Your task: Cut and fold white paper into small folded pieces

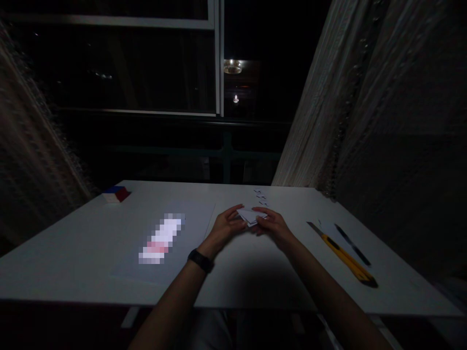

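Both of my hands hold a small folded piece of white paper (251,216) above the middle of the white table. My left hand (229,222) pinches its left corner between thumb and fingers; a dark band is round that wrist. My right hand (270,222) grips the right side, thumb on the near face and fingers behind. The paper has a pointed, layered shape with its tip toward me. Just beyond my hands lie several small marked paper pieces (260,197) in a row.
To the right lie a yellow utility knife (345,257) and a dark pen (352,244). On the left, a bright blurred-out rectangle (162,238) rests on a large pale sheet (199,221). A coloured cube (116,194) stands at the far left. Curtains (310,97) flank a dark window.
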### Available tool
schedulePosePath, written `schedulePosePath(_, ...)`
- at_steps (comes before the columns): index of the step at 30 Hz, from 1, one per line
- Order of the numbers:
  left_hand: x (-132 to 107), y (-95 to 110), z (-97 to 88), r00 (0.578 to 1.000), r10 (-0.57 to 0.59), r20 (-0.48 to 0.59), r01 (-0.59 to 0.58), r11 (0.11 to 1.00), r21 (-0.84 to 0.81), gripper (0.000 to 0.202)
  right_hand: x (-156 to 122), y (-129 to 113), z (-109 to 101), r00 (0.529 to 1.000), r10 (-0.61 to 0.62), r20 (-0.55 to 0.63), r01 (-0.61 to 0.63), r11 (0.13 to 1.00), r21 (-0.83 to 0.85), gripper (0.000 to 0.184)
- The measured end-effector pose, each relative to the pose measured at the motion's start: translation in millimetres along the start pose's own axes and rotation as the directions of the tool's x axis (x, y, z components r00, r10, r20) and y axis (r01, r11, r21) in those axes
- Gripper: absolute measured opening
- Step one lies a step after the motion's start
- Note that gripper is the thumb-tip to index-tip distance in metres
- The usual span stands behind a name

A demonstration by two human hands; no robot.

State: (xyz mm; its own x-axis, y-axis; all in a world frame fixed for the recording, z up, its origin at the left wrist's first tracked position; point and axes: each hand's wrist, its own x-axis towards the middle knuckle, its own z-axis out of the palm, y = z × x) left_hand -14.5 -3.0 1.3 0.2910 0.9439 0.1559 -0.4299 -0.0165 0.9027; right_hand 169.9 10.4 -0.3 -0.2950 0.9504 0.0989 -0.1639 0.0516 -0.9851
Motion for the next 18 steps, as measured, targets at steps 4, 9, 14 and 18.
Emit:
schedulePosePath(4,-0.9,1.5,1.8,0.999,-0.025,-0.040,0.024,0.999,-0.025,0.058,0.3,1.8,0.1,1.000,0.004,-0.004,-0.004,1.000,0.000,0.056)
schedulePosePath(9,1.1,1.8,2.3,0.978,-0.033,-0.205,0.036,0.999,0.010,0.038,-2.6,-0.8,1.7,0.998,-0.010,0.069,0.010,1.000,-0.007,0.060)
schedulePosePath(14,4.1,1.0,0.7,0.943,-0.044,-0.331,0.064,0.997,0.050,0.027,-3.8,-1.8,2.7,0.996,0.023,0.083,-0.025,0.999,0.028,0.072)
schedulePosePath(18,3.6,1.5,0.9,0.949,-0.053,-0.312,0.075,0.995,0.061,0.027,-3.1,0.2,0.5,0.996,0.059,0.062,-0.061,0.997,0.036,0.069)
